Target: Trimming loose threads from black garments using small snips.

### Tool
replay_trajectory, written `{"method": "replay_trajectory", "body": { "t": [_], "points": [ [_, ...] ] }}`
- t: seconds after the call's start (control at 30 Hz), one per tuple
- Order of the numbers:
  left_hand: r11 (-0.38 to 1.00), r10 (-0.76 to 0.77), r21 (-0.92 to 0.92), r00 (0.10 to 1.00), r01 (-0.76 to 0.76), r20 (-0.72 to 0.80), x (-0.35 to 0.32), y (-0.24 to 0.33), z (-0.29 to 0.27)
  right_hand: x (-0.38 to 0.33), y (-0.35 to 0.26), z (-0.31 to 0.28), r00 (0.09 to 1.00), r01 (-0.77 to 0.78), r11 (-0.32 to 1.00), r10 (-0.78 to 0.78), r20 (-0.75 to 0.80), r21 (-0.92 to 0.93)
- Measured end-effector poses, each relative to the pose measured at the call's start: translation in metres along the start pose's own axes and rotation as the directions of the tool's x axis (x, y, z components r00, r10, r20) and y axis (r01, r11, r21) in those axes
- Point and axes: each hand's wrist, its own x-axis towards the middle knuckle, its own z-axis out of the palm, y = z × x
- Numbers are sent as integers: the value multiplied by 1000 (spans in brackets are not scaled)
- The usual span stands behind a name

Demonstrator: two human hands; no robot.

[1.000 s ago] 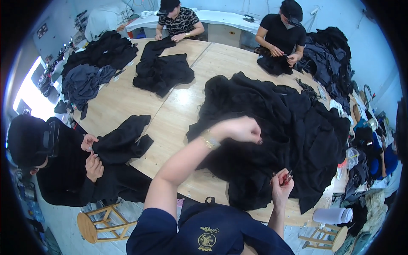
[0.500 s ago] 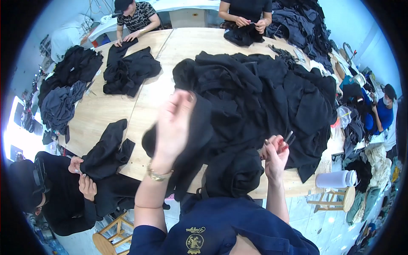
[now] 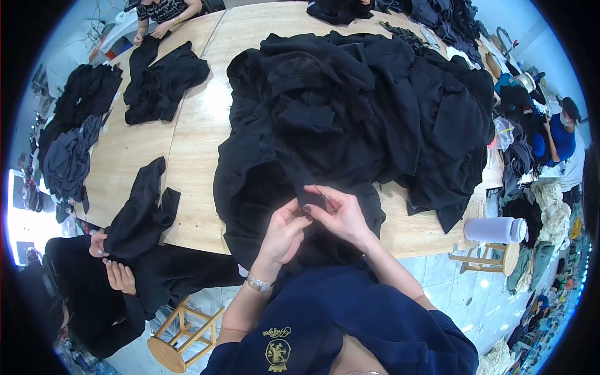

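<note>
Both hands meet at the near edge of the tabletop (image 3: 194, 144), w/ the black garment (image 3: 269, 200) bunched between them. Left hand (image 3: 284, 232) is closed, pinching a fold of the cloth. Right hand (image 3: 340, 214) is closed too, fingers pinched round a small thin tool (image 3: 323, 195); too small to tell what kind, prob. a snipper. The garment hangs partly off the near edge toward the lap, and its far side runs into the big pile of black clothes (image 3: 387, 106) filling the middle and right of the tabletop.

Risks, as I judge them:
- Tool tip sits v. close to left fingertips; black on black hides the seam, so a nick to a finger or the cloth seems likely if the pinch slips.
- Garment's weight off the edge could drag the fold out of the left grip.
- It touches the pile, so a pull may bring other pieces along or mix them up.
- Co-worker at near left handles another dark piece (image 3: 140, 209), well apart; no clash there.
</note>
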Motion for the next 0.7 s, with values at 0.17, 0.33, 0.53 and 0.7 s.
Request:
{"method": "replay_trajectory", "body": {
  "t": [0.17, 0.33, 0.53, 0.7],
  "points": [
    [885, -183, -444, 981, 138, -61, 5, -6, -10, -4, -6, 1, 998, 64, 977, -62, 12, -206],
    [950, -210, -266, 963, 161, -168, 21, 21, -1, -8, -17, -3, 996, -4, 977, 22, -81, 211],
    [590, 795, -258, 606, -765, 22, -29, 111, 53, -4, -19, -28, 891, 193, 869, 40, -452, 456],
    [846, 450, -333, 893, -417, 24, -22, 74, 56, -3, -30, -20, 924, 172, 856, 32, -381, 488]
  ]
}}
